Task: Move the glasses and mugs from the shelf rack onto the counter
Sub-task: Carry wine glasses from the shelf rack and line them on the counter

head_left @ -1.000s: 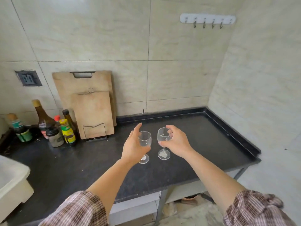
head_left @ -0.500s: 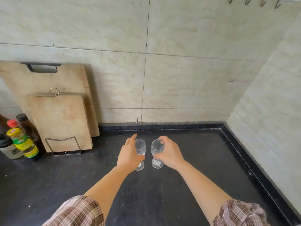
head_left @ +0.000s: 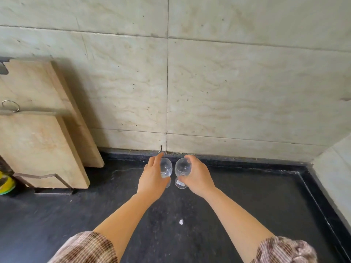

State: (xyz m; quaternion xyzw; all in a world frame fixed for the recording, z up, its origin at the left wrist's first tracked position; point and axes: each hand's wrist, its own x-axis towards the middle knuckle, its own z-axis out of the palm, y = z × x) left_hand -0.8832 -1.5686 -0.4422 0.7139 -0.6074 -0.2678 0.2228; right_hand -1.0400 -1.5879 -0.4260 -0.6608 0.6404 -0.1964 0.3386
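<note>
Head view: looks down on a black counter [head_left: 114, 215] that meets a pale tiled wall [head_left: 228, 92].
Landmark: the vertical tile seam [head_left: 167, 92] in the wall; places below are given from it.
Left hand [head_left: 152, 182]: just left of the seam's foot, fingers wrapped around the bowl of the left glass [head_left: 166, 168], forefinger stretched up past the rim.
Left glass: a clear stemmed glass, upright, right below the seam; its foot is mostly hidden behind the hand, so contact with the counter cannot be told.
Right hand [head_left: 197, 177]: just right of the seam's foot, fingers and thumb closed around the bowl of the right glass [head_left: 182, 168].
Right glass: clear, stemmed, upright, just beside the left glass with a narrow gap between the bowls; a small white label shows on its round foot, which sits at the counter surface.
Cutting boards [head_left: 38, 145]: two wooden boards leaning on the wall, well left of the seam, the smaller in front in a wire stand.
Sleeves [head_left: 85, 247]: checked cloth, pushed up both forearms.
White fleck [head_left: 181, 222]: on the counter, nearer the camera than the glasses.
</note>
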